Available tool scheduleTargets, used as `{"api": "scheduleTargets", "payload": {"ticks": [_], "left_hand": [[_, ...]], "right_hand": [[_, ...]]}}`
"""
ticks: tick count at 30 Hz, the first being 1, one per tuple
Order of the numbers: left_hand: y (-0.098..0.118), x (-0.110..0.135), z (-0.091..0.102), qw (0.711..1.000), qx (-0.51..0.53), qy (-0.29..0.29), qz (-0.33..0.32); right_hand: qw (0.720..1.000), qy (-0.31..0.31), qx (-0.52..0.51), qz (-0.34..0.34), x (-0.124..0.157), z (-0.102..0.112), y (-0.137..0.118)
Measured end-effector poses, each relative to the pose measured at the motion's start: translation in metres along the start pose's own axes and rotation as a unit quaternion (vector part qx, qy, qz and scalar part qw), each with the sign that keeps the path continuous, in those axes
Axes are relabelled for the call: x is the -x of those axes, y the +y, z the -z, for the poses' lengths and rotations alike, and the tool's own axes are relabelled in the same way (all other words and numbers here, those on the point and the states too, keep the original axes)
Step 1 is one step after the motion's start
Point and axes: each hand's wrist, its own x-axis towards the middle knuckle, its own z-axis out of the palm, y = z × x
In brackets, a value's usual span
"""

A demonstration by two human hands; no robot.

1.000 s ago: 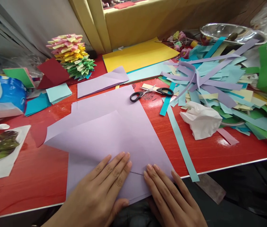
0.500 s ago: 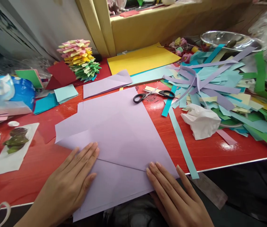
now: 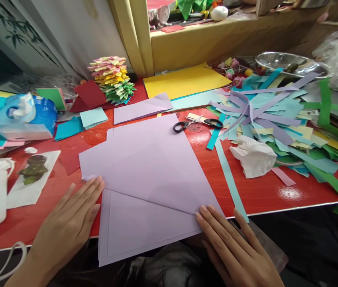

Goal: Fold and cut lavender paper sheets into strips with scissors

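A large lilac paper sheet, folded diagonally, lies on the red table in front of me. My left hand lies flat with fingers stretched, its fingertips touching the left end of the fold. My right hand rests flat with fingers apart at the fold's right corner, by the table's front edge. Neither hand holds anything. More lilac sheets lie beneath the folded one and overhang the edge.
Black-handled scissors lie behind the sheet. A heap of coloured paper strips and a crumpled tissue fill the right. A stack of folded paper pieces, a tissue pack, yellow sheets and a metal bowl stand further back.
My left hand has slid leftward along the crease from the middle to its left end. My right hand has stayed at the right corner. The view has tilted up.
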Motion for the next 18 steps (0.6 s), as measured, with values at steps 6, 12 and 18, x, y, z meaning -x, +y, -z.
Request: {"api": "scheduleTargets", "payload": {"ticks": [6, 12, 18], "left_hand": [[0.001, 0.004, -0.003, 1.0, -0.006, 0.02, 0.018], [-0.001, 0.007, -0.002, 0.999, -0.007, 0.006, 0.032], [-0.001, 0.007, 0.001, 1.0, -0.002, 0.01, 0.022]], "right_hand": [[0.999, -0.006, 0.02, 0.03, -0.003, 0.005, 0.005], [0.996, -0.031, 0.015, 0.079, -0.006, 0.017, 0.015], [0.995, -0.026, -0.001, 0.093, 0.003, 0.028, 0.031]]}}
